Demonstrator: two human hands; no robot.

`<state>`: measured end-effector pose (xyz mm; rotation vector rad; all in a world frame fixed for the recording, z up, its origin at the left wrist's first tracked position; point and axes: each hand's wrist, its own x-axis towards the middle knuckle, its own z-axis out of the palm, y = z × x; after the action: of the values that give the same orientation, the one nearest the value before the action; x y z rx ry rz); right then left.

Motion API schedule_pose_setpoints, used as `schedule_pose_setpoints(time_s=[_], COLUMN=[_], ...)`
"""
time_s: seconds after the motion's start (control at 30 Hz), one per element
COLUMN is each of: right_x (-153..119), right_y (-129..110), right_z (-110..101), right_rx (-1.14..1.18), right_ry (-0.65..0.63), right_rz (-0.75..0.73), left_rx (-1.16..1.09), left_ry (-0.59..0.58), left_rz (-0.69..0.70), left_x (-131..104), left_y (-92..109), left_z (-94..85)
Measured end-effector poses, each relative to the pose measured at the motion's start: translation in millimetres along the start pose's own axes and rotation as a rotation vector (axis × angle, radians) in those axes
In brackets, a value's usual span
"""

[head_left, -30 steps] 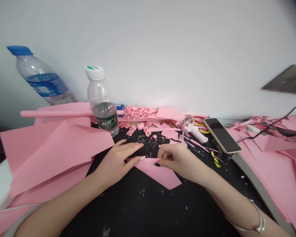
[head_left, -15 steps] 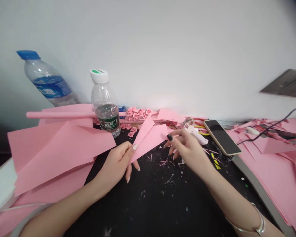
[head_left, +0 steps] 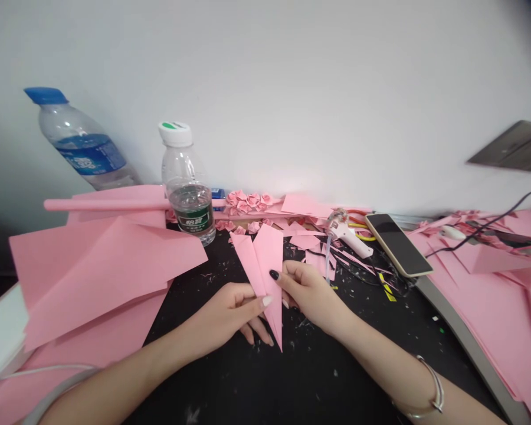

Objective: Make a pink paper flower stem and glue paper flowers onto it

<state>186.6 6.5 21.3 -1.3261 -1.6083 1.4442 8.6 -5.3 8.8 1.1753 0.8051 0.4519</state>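
A folded pink paper (head_left: 268, 260), narrow and tapering to a point toward me, is held over the black tabletop (head_left: 248, 389). My left hand (head_left: 243, 313) pinches its lower left side, thumb on top and fingers beneath. On its right edge, my right hand (head_left: 303, 289) grips it between the thumb with a dark nail and the fingers behind. The paper's upper end spreads into two flaps with a crease between them.
Large pink sheets (head_left: 101, 277) lie left, with more (head_left: 478, 307) at right. Two bottles (head_left: 188, 195) (head_left: 86, 147) stand near the wall. Behind my hands are paper flowers (head_left: 248, 202), a glue gun (head_left: 349, 236), cables, scraps and a phone (head_left: 398, 245).
The folded paper has turned more upright and moved nearer to me. My right hand, apart from it before, has come in and taken hold of its right edge. My left hand has shifted right and down.
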Motion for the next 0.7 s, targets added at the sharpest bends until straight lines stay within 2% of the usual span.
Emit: schedule_pose_setpoints(time_s=[0.13, 0.2, 0.23, 0.3, 0.37, 0.4, 0.43, 0.5, 0.57, 0.7], right_x=[-2.9, -5.6, -7.5, -12.3, -17.6, -20.0, -22.0, -24.5, -25.3, -25.7], right_y=[-1.9, -2.3, -2.0, -0.1, 3.0, 4.6, 6.1, 8.9, 11.2, 15.7], right_z=[6.2, 4.7, 2.0, -6.3, -15.7, -19.5, -22.2, -23.4, -20.3, -11.6], right_rx=[0.024, -0.074, -0.179, -0.471, -0.760, -0.871, -0.969, -1.136, -1.255, -1.355], right_ry=[-0.036, -0.021, 0.023, 0.202, 0.396, 0.421, 0.395, 0.258, 0.142, 0.099], right_rz=[0.076, 0.046, -0.005, -0.175, -0.415, -0.555, -0.670, -0.811, -0.835, -0.821], left_rx=[-0.083, -0.073, -0.033, 0.093, 0.208, 0.243, 0.263, 0.284, 0.310, 0.381], left_ry=[0.050, 0.108, 0.148, 0.241, 0.306, 0.317, 0.313, 0.284, 0.243, 0.177], left_rz=[-0.033, -0.006, 0.019, 0.071, 0.097, 0.088, 0.070, 0.020, -0.021, -0.059], left_x=[-0.4, -0.4, -0.5, -0.9, -1.5, -1.8, -1.9, -1.8, -1.5, -1.5], left_y=[0.8, 0.9, 1.1, 2.0, 3.3, 3.9, 4.5, 5.2, 5.6, 6.5], left_z=[2.4, 1.7, 0.5, -3.7, -8.9, -11.4, -13.5, -16.3, -16.9, -14.0])
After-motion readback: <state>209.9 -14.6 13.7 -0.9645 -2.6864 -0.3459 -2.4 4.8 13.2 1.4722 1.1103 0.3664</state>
